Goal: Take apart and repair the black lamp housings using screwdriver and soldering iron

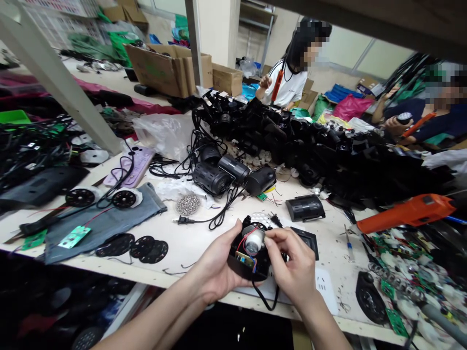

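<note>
My left hand (219,265) is wrapped around an opened black plastic housing (241,267) and holds it just above the table's front edge. Inside the housing sit a small silvery motor (253,241) with a white collar, red wires and a small circuit board (244,259). A black cable hangs in a loop below. My right hand (294,262) reaches in from the right, thumb and forefinger pinched at the motor's white part. What lies between those fingertips is mostly hidden. Behind the right hand lies a black rectangular part (308,243).
An orange electric screwdriver (406,214) lies at the right, near a heap of circuit boards and motors (412,277). Black housings (211,177) with cords stand ahead. A dark pile of parts (321,150) spans the back. Two people work beyond it. A metal post (62,78) rises at left.
</note>
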`<state>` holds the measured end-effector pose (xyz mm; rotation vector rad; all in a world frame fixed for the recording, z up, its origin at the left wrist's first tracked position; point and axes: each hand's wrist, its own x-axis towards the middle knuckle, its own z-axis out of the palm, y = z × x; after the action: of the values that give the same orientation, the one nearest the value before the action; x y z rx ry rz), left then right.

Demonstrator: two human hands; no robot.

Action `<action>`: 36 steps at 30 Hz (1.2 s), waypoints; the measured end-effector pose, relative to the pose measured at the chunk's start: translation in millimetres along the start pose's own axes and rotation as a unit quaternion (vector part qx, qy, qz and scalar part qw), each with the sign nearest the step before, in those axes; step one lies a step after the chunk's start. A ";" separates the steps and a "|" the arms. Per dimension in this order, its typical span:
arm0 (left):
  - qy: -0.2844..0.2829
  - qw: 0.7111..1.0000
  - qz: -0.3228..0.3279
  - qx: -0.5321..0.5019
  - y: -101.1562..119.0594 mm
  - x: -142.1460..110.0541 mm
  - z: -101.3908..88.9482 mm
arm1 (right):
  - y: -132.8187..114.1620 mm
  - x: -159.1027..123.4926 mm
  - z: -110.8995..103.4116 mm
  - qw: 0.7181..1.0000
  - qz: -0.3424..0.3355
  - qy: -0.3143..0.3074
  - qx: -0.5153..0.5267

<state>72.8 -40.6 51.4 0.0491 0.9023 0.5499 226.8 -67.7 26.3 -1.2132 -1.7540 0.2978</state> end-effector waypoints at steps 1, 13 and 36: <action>0.001 1.000 0.001 0.002 0.4 0.0 0.3 | 0.0 0.2 -0.5 1.000 -0.002 -0.003 0.001; 0.024 1.000 0.003 0.018 3.8 -3.7 1.7 | -0.3 -2.5 -0.5 1.000 0.001 -0.027 0.008; -0.007 1.000 0.003 0.006 -2.4 1.9 -0.8 | 15.2 0.0 -4.9 0.946 0.218 -0.100 0.219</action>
<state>74.1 -42.0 48.9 0.0664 0.8929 0.5486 239.8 -61.9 19.0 -1.2550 -1.4550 1.0484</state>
